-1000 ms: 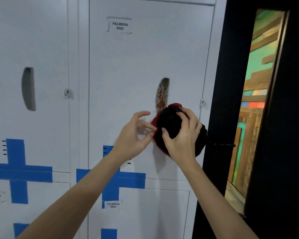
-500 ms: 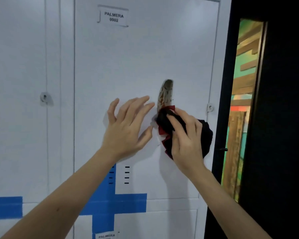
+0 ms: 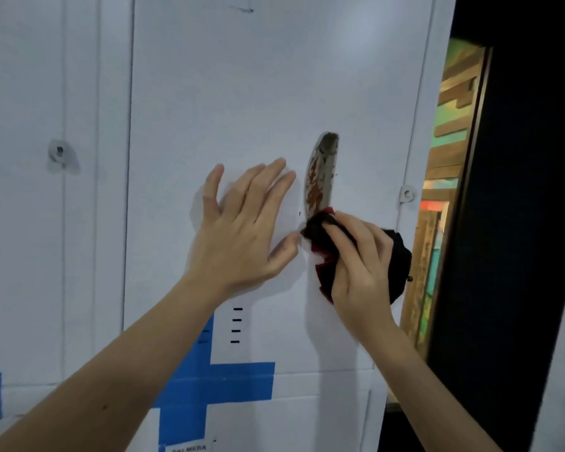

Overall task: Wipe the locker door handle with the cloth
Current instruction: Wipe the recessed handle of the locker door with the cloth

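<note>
The recessed locker door handle point(image 3: 320, 172) is a curved metal slot with rust stains, set in the white locker door point(image 3: 248, 93). My right hand point(image 3: 359, 262) is shut on a black and red cloth point(image 3: 323, 259) and presses it against the lower end of the handle. The handle's bottom tip is hidden under the cloth. My left hand point(image 3: 242, 230) lies flat on the door just left of the handle, fingers spread, holding nothing.
A neighbouring white locker point(image 3: 46, 190) stands to the left, with a small latch point(image 3: 59, 151). Blue tape crosses point(image 3: 209, 383) mark the lower doors. A black door frame point(image 3: 503, 223) rises close on the right, with coloured wooden planks point(image 3: 450, 125) seen through the gap.
My left hand let go of the cloth and opened flat on the door. My right hand pushed the cloth onto the handle's lower end. The view moved closer to the door.
</note>
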Demonstrator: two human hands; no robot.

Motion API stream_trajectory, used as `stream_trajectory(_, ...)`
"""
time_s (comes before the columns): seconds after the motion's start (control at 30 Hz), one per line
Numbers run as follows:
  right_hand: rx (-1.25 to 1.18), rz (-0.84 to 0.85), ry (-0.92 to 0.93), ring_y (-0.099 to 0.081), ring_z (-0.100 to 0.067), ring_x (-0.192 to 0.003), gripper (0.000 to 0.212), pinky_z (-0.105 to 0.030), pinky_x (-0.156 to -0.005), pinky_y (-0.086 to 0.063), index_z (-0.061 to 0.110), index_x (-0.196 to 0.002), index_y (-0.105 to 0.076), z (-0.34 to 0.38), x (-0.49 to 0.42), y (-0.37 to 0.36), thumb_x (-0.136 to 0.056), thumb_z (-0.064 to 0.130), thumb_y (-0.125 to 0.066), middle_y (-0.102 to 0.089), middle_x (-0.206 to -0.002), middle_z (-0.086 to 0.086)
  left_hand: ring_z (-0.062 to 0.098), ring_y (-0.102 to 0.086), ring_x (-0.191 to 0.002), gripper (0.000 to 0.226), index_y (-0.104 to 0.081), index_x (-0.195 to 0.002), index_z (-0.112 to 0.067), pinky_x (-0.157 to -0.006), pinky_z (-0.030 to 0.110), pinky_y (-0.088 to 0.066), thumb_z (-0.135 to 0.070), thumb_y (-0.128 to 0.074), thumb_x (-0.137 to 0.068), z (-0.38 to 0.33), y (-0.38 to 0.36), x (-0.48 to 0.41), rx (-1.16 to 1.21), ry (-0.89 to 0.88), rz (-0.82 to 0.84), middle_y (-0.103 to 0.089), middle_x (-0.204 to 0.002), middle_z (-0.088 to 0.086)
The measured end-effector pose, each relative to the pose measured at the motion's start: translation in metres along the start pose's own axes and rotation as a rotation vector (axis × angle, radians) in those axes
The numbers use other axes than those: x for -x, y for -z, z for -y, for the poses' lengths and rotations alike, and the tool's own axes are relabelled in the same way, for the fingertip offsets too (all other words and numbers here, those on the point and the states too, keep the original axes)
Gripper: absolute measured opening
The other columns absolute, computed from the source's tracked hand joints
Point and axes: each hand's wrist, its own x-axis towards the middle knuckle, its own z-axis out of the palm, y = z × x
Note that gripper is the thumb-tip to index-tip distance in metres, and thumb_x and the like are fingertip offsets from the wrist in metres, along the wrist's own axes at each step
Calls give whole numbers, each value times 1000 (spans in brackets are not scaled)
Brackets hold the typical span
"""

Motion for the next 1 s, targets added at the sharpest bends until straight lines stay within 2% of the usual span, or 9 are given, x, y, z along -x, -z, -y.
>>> stream_trajectory(0.07, 17, -6, 44, -44, -30, -110, 46, -32, -102, -34, -3, -112, -63, -1, 5, 3, -105, 23, -27, -53, -124, -10, 22, -37, -128, 65, -45, -136, -8, -113, 48, -5, -48, -45, -86, -1, 0, 1, -5, 3, 7, -43, -143, 8)
stream_trajectory(0.23, 12, -49, -9, -44, -29, -106, 53, -27, -100, -32, -4, -112, -64, -4, -42, -5, -104, 25, -20, -59, -120, -16, 22, -37, -128, 63, -45, -135, -7, -112, 48, -6, -45, -47, -85, -1, 1, -2, 14, 23, -28, -45, -142, 8)
stream_trajectory(0.33, 35, -9, 7, -44, -30, -108, 48, -30, -101, -33, -4, -114, -63, -1, -14, -1, -105, 25, -24, -58, -122, -16, 22, -37, -127, 62, -45, -135, -7, -112, 49, -7, -44, -45, -86, -1, 1, -1, 26, 24, -37, -46, -141, 9)
stream_trajectory(0.43, 59, -4, 30, -44, -31, -110, 42, -32, -103, -34, -2, -115, -61, 3, 12, 3, -105, 22, -28, -53, -125, -11, 22, -38, -127, 62, -47, -134, -7, -113, 48, -6, -45, -44, -86, -1, 1, -1, 27, 14, -32, -47, -141, 9)
stream_trajectory(0.6, 23, -48, -30, -45, -31, -105, 37, -29, -99, -33, -3, -113, -63, -6, -40, -6, -99, 9, -30, -59, -120, -16, 22, -38, -127, 62, -47, -135, -7, -113, 47, -5, -44, -46, -85, -1, 1, -3, 5, 28, -22, -46, -141, 9)
stream_trajectory(0.7, 5, -13, -22, -44, -30, -107, 44, -30, -100, -33, -3, -116, -61, -4, -32, -4, -103, 18, -24, -57, -123, -15, 22, -37, -127, 63, -45, -135, -7, -113, 47, -5, -44, -46, -85, -2, 1, -1, 4, 36, -13, -45, -142, 9)
stream_trajectory(0.83, 54, 30, 34, -44, -31, -110, 40, -32, -103, -33, -1, -117, -59, 1, 9, 4, -104, 21, -28, -52, -125, -12, 22, -38, -127, 62, -44, -135, -6, -113, 48, -6, -45, -45, -86, -3, 2, 0, 30, 36, -16, -47, -141, 9)
stream_trajectory(1.0, 20, -17, -20, -43, -30, -108, 40, -28, -101, -31, -3, -115, -61, -4, -30, -4, -100, 11, -27, -57, -122, -16, 21, -38, -126, 64, -44, -135, -7, -113, 47, -4, -44, -47, -83, -1, 2, -1, 7, 37, -26, -47, -141, 9)
